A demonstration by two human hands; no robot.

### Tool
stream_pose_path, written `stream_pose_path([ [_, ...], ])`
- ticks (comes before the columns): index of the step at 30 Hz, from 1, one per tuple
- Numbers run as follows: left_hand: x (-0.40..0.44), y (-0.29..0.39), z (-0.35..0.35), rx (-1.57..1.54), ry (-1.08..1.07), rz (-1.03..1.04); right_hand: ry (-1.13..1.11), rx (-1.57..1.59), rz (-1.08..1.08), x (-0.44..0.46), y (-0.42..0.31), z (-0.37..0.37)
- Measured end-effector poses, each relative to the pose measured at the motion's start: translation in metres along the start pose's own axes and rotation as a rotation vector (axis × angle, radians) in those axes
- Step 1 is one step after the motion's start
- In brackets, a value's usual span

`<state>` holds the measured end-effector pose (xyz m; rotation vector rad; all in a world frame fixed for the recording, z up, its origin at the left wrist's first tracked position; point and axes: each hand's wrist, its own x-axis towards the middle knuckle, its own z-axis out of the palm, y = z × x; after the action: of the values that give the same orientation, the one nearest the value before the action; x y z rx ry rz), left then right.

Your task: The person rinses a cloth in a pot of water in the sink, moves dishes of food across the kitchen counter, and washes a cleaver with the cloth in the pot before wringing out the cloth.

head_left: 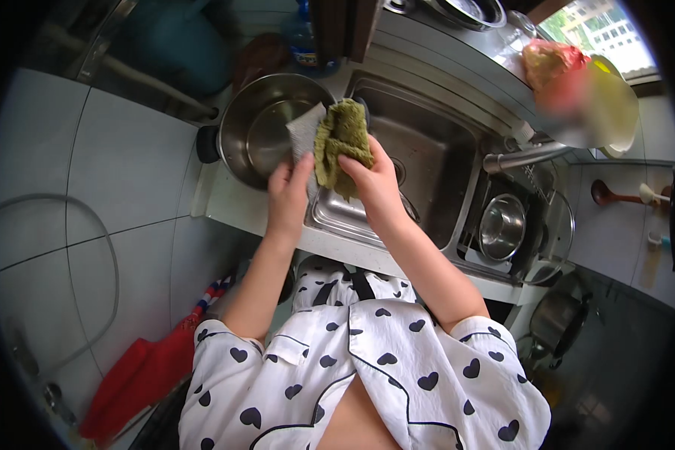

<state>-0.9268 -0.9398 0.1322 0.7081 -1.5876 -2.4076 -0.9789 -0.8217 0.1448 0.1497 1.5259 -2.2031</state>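
A steel sink (436,169) lies below the grip, where the left hand (288,195) pinches a grey cloth (305,133) and the right hand (379,186) clasps a green cloth (341,139) beside it, both likely light, soft, best held by folds.

passage: over sink (439,161) | obstacles: green cloth (341,139) left, faucet (529,156) right

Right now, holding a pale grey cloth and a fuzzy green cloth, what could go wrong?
The fuzzy green cloth in your right hand could slip into the rectangular steel sink. The pale grey cloth in your left hand might fall into the round steel pot beside the sink; I can't tell whether that pot holds water.
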Motion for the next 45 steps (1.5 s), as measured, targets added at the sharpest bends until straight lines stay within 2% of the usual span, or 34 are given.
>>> stream_pose_path([
  [3,0.025,0.006,-0.027,0.062,0.130,0.019,-0.054,-0.061,0.038,0.030,0.013,0.019],
  [7,0.068,-0.002,-0.060,0.250,0.178,0.064,-0.047,-0.225,0.091,0.069,0.034,0.042],
  [10,0.099,-0.017,-0.083,0.412,0.159,0.014,0.026,-0.246,0.084,0.096,0.064,0.048],
  [13,0.131,-0.037,-0.105,0.545,0.122,-0.024,0.066,-0.240,0.212,0.109,0.072,0.047],
  [15,0.144,-0.049,-0.112,0.589,0.105,-0.018,0.072,-0.265,0.182,0.114,0.078,0.045],
  [17,0.150,-0.054,-0.116,0.586,0.105,0.003,0.077,-0.256,0.192,0.116,0.082,0.041],
  [19,0.138,-0.032,-0.106,0.597,0.084,0.001,0.079,-0.214,0.243,0.110,0.075,0.042],
  [22,0.126,-0.024,-0.104,0.674,0.142,0.058,0.079,-0.314,0.100,0.120,0.093,0.034],
  [25,0.121,-0.023,-0.113,0.762,0.180,0.137,0.133,-0.370,0.080,0.128,0.101,0.035],
  [31,0.104,-0.005,-0.107,0.867,0.218,0.172,-0.042,-0.280,0.261,0.151,0.116,0.031],
  [34,0.099,-0.006,-0.108,0.875,0.259,0.219,0.034,-0.696,0.082,0.147,0.115,0.027],
  [37,0.092,-0.003,-0.105,0.864,0.268,0.239,0.059,-0.772,-0.080,0.151,0.130,0.020],
  [40,0.092,-0.004,-0.105,0.835,0.237,0.228,0.063,-0.847,-0.137,0.144,0.127,0.020],
  [43,0.091,-0.004,-0.106,0.808,0.190,0.184,0.088,-1.073,-0.259,0.132,0.116,0.022],
  [45,0.090,-0.006,-0.102,0.818,0.175,0.162,0.091,-1.058,-0.258,0.127,0.110,0.023],
])
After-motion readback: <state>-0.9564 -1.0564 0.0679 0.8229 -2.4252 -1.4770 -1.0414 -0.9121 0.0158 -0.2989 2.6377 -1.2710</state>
